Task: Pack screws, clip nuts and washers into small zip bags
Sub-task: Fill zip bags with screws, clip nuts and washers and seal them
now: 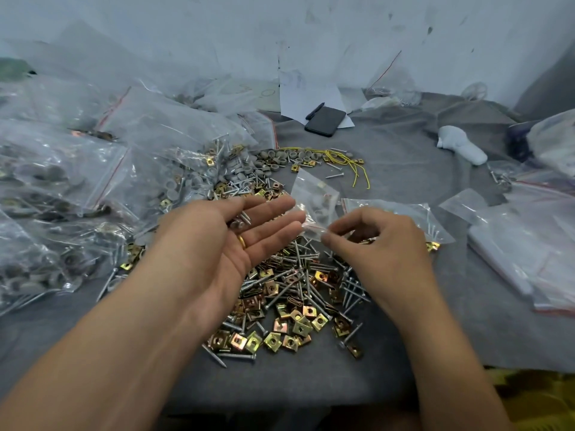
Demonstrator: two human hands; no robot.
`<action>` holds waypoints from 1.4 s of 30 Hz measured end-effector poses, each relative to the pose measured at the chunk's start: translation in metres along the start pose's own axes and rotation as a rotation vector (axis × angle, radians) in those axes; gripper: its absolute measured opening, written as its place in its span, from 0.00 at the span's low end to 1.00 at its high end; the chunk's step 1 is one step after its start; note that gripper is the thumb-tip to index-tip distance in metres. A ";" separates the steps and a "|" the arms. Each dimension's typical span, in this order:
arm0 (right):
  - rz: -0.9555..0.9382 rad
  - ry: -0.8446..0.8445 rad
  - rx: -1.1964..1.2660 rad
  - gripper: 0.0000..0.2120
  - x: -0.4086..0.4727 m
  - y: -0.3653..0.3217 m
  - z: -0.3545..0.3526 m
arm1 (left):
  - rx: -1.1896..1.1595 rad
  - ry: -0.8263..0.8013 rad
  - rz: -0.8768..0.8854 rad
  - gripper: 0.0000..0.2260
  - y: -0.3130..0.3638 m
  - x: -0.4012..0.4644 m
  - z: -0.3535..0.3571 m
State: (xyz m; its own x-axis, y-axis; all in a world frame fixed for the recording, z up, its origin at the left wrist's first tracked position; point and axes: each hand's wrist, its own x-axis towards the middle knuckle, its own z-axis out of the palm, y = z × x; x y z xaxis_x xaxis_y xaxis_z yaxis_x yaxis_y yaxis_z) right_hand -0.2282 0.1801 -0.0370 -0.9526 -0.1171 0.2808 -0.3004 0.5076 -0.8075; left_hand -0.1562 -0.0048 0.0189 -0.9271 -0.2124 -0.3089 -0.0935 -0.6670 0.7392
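A: What are the hands doing?
B: The left hand (224,241) lies palm up, fingers straight and spread, with a few silver screws (241,221) resting at the finger bases. The right hand (378,244) pinches the small clear zip bag (315,202) by its red-lined mouth, thumb against fingertips.

A: And where is that bag?
B: Near the centre, tilted up toward 12 o'clock, touching the left fingertips.

A: The loose parts?
B: A pile of brass-coloured square clip nuts (295,318) mixed with screws lies at 6 o'clock beneath both hands on the grey cloth (404,181). Grey round washers (280,158) sit at 12 o'clock, and filled plastic bags (62,188) heap at 9 o'clock
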 end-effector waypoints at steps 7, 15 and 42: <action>-0.111 0.026 0.069 0.05 -0.002 -0.017 0.008 | 0.265 -0.123 -0.062 0.13 -0.016 -0.005 0.007; -0.191 -0.029 0.100 0.06 0.000 -0.015 0.004 | 0.513 -0.199 -0.071 0.10 -0.011 -0.001 0.007; -0.228 -0.108 0.428 0.07 -0.008 -0.030 0.000 | 0.198 -0.349 -0.408 0.14 0.010 0.008 -0.001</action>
State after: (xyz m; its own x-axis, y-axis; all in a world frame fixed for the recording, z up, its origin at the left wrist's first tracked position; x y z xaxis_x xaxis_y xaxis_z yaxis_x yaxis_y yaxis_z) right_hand -0.2114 0.1662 -0.0148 -0.8530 -0.2837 0.4381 -0.4730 0.0655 -0.8786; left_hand -0.1642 -0.0142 0.0231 -0.8632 0.3053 -0.4021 -0.5045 -0.4917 0.7098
